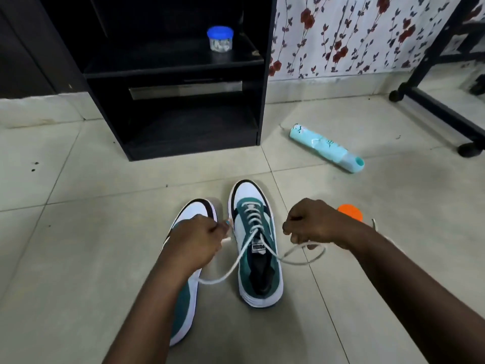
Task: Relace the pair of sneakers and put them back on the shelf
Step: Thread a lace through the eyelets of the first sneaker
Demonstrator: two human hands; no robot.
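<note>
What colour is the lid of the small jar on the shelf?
Blue lid, seen in the head view.

You see two bare forearms, one on each side of the laced sneaker (pixel 256 248). No sleeve covers either forearm up to the frame edge. The left hand (pixel 195 241) and right hand (pixel 312 223) carry no glove, ring, watch or wristband.

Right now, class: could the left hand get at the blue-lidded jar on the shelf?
Probably not as things stand. The left hand grips a lace end of the right sneaker, and the blue-lidded jar sits well back on the black shelf, across open floor. It would have to drop the lace first.
</note>
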